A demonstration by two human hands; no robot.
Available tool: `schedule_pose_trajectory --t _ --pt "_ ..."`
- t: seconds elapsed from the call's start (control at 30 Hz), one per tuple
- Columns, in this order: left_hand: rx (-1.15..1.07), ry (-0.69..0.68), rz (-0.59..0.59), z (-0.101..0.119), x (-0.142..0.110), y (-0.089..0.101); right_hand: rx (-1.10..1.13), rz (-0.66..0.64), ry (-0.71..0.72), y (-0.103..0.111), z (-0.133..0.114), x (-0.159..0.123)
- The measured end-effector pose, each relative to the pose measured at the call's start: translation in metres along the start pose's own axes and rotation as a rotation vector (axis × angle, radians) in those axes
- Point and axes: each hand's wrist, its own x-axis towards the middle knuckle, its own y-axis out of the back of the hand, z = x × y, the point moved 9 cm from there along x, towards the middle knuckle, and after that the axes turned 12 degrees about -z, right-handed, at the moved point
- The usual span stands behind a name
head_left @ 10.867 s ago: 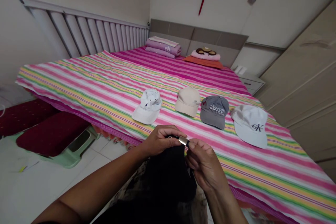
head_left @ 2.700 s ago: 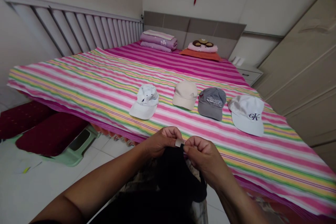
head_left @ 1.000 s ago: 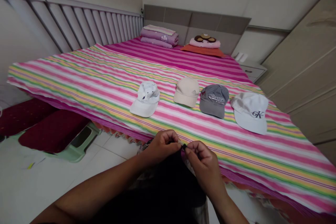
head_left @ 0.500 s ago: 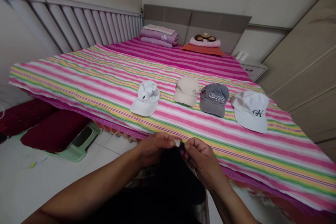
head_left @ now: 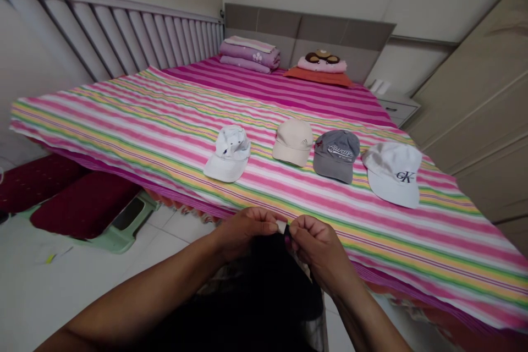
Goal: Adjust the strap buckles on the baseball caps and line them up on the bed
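My left hand is closed, thumb and forefinger pinching a small white piece. Right up against it, my right hand pinches a small dark strip with a purple sheen. Whether the two pieces are joined I cannot tell. Both hands are in front of my dark clothing, near the bed's front edge. Beyond them on the striped sheet lie a white cap, a beige cap, a grey cap with lettering and a larger white cap with dark letters.
The bed's striped cover stretches across the view. Folded purple bedding and an orange pillow lie by the headboard. Low left stands a green stool with a dark red cover; a wardrobe is at right.
The hands have barely moved and keep their pinch. The white piece and dark strip have tilted slightly between the fingertips. The caps lie as before.
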Motion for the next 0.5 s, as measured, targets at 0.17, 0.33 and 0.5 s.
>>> schedule_pose_trajectory --t 0.17,0.33,0.5 --pt "0.045 0.02 -0.005 0.0 0.0 -0.002 -0.092 0.029 0.001 0.002 -0.006 -0.003" --pt "0.132 -0.014 -0.004 0.006 -0.001 -0.001 -0.112 0.028 0.003 0.002 -0.012 -0.006" --pt "0.184 -0.026 -0.026 0.007 0.0 -0.002 -0.097 0.054 -0.005 0.002 -0.012 -0.005"
